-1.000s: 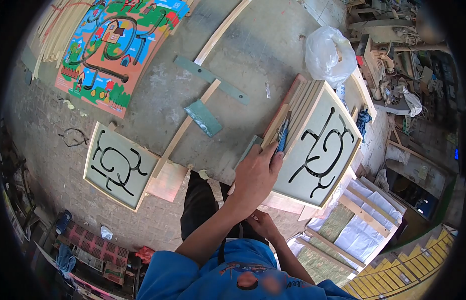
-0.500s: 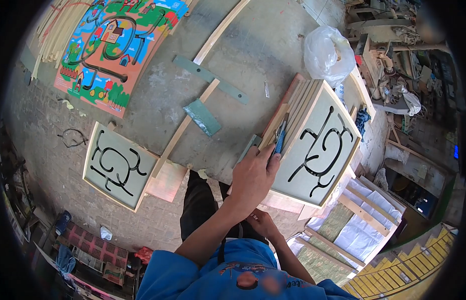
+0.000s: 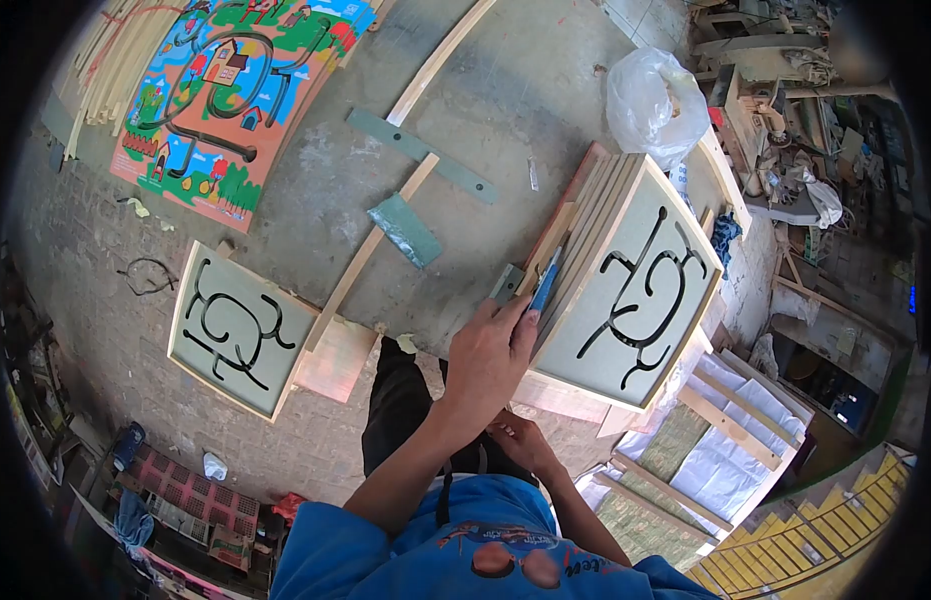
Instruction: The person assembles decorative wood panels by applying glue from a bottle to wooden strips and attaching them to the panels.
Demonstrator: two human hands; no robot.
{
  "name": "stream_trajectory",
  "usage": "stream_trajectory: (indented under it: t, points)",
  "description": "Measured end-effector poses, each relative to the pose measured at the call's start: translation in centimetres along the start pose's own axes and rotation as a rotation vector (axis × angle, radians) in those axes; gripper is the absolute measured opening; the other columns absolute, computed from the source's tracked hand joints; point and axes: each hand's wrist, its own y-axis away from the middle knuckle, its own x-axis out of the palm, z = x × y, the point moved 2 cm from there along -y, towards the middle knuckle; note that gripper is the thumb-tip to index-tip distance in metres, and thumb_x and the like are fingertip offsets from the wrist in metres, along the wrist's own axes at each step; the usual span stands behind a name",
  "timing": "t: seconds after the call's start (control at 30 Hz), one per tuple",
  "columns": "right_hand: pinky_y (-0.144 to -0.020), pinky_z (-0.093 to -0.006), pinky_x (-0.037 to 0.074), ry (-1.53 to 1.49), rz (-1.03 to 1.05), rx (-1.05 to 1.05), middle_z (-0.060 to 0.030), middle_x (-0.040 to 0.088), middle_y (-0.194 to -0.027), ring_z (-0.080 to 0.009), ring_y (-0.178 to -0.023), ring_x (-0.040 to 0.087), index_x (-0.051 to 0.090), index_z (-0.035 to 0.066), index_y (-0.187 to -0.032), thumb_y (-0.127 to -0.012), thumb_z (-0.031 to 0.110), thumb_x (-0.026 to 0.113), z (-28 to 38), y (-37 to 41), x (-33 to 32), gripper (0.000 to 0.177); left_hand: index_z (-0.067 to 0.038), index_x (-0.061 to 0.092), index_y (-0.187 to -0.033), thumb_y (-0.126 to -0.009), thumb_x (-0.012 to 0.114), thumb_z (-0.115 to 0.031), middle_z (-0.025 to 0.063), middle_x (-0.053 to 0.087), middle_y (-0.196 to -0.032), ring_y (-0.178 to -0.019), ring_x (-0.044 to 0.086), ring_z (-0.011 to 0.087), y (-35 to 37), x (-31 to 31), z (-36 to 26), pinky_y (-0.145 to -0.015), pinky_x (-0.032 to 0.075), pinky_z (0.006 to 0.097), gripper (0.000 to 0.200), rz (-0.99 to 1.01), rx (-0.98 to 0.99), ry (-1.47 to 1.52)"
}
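Note:
My left hand [image 3: 490,350] is closed around a blue-handled cutter [image 3: 547,278], its tip pointing up along the side of a stack of wooden-framed panels [image 3: 585,240]. The top panel [image 3: 640,290] is pale grey-green with black curved slots. A small green-grey block [image 3: 505,284] is beside the fingertips. Lower down, close to my body, my right hand [image 3: 523,442] has curled fingers; what they hold, if anything, is hidden.
A similar slotted panel [image 3: 235,335] lies at the left. The worktable [image 3: 485,110] bears wooden strips, a green metal bar [image 3: 422,155] and a green piece [image 3: 405,230]. A colourful printed board [image 3: 210,110] lies upper left; a plastic bag [image 3: 657,110] sits behind the stack.
My left hand has moved slightly left and down with the cutter, which now lies at a steeper angle beside the stack. My right hand has hardly moved.

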Motion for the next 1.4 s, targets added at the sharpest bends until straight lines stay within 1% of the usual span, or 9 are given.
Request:
stream_trajectory:
  t: [0.37, 0.47, 0.57, 0.67, 0.73, 0.97, 1.1, 1.23, 1.4]
  points:
    - [-0.08, -0.0372, 0.054, 0.044, -0.029, -0.005, -0.0153, 0.069, -0.103, -0.0296, -0.09, 0.068, 0.064, 0.003, -0.11, -0.091, 0.019, 0.06, -0.4, -0.1, 0.2, 0.025, 0.002, 0.066, -0.109, -0.09, 0.063, -0.013, 0.0172, 0.058, -0.082, -0.067, 0.061, 0.0271, 2.3, -1.1, -0.6, -0.059, 0.047, 0.0352, 0.024, -0.021, 0.091, -0.112]
    - [-0.079, -0.0372, 0.054, 0.014, -0.056, -0.03, -0.0136, 0.07, -0.101, -0.0291, -0.089, 0.068, 0.065, 0.005, -0.11, -0.091, 0.021, 0.06, -2.2, -0.1, 0.9, 0.025, 0.002, 0.063, -0.112, -0.089, 0.062, -0.008, 0.0132, 0.057, -0.081, -0.067, 0.059, 0.0214, 3.5, -3.6, -0.7, -0.058, 0.044, 0.0321, 0.024, -0.13, 0.082, 0.042]
    - [-0.079, -0.0374, 0.054, -0.018, -0.073, -0.023, -0.0131, 0.07, -0.1, -0.0291, -0.087, 0.069, 0.065, 0.005, -0.11, -0.092, 0.022, 0.061, -2.1, 0.1, 1.1, 0.025, 0.001, 0.065, -0.108, -0.086, 0.067, -0.011, 0.0148, 0.057, -0.082, -0.068, 0.059, 0.0289, 2.2, -4.9, -0.4, -0.059, 0.046, 0.0375, 0.025, -0.239, 0.128, 0.006]
    - [-0.082, -0.0344, 0.053, 0.021, -0.069, -0.021, -0.0137, 0.07, -0.097, -0.0228, -0.089, 0.068, 0.064, 0.001, -0.108, -0.093, 0.013, 0.055, -1.3, 0.2, 1.3, 0.021, 0.0, 0.064, -0.109, -0.086, 0.067, -0.015, 0.0146, 0.057, -0.084, -0.077, 0.058, 0.0313, -1.9, -4.7, -0.8, -0.066, 0.047, 0.0407, 0.027, -0.289, 0.227, -0.154]
    - [-0.079, -0.0379, 0.054, 0.059, -0.099, -0.022, -0.014, 0.07, -0.1, -0.0299, -0.088, 0.069, 0.065, 0.005, -0.109, -0.092, 0.023, 0.061, -1.9, 0.5, 1.5, 0.025, -0.002, 0.064, -0.111, -0.087, 0.066, -0.018, 0.0148, 0.058, -0.086, -0.083, 0.058, 0.0323, -5.1, -3.9, -1.7, -0.07, 0.047, 0.0426, 0.03, -0.379, 0.329, -0.33]
    - [-0.077, -0.0398, 0.054, 0.023, -0.247, -0.04, -0.0153, 0.07, -0.097, -0.0327, -0.086, 0.068, 0.065, 0.006, -0.105, -0.092, 0.026, 0.058, -3.4, 2.8, 1.2, 0.025, -0.007, 0.066, -0.111, -0.086, 0.066, -0.026, 0.0157, 0.059, -0.093, -0.092, 0.059, 0.0344, -14.2, -1.0, -1.8, -0.08, 0.049, 0.0462, 0.032, -0.486, 0.437, -0.743]
    - [-0.075, -0.0422, 0.053, -0.002, -0.339, -0.061, -0.0172, 0.069, -0.092, -0.0358, -0.084, 0.066, 0.065, 0.006, -0.099, -0.092, 0.026, 0.057, -2.1, 4.6, -0.5, 0.023, -0.008, 0.066, -0.111, -0.084, 0.068, -0.027, 0.0131, 0.059, -0.098, -0.097, 0.058, 0.0327, -14.9, -0.7, -2.4, -0.083, 0.048, 0.0442, 0.033, -0.395, 0.425, -0.889]
    - [-0.073, -0.0426, 0.051, -0.056, -0.389, -0.074, -0.018, 0.066, -0.085, -0.0352, -0.082, 0.065, 0.063, 0.004, -0.097, -0.091, 0.026, 0.061, -0.3, 7.4, -2.2, 0.024, -0.009, 0.064, -0.118, -0.081, 0.069, -0.012, 0.0134, 0.058, -0.097, -0.092, 0.056, 0.0334, -12.5, -1.9, -2.8, -0.081, 0.047, 0.0437, 0.037, -0.419, 0.559, -0.719]
    - [-0.07, -0.0375, 0.049, -0.346, -0.459, -0.007, -0.014, 0.061, -0.074, -0.0257, -0.074, 0.062, 0.055, 0.002, -0.089, -0.087, 0.019, 0.068, -1.4, 11.2, -4.9, 0.022, -0.004, 0.066, -0.112, -0.079, 0.061, 0.002, 0.0137, 0.061, -0.081, -0.073, 0.06, 0.0275, -5.3, -3.5, -0.6, -0.069, 0.05, 0.0369, 0.034, -0.283, 0.434, -0.443]
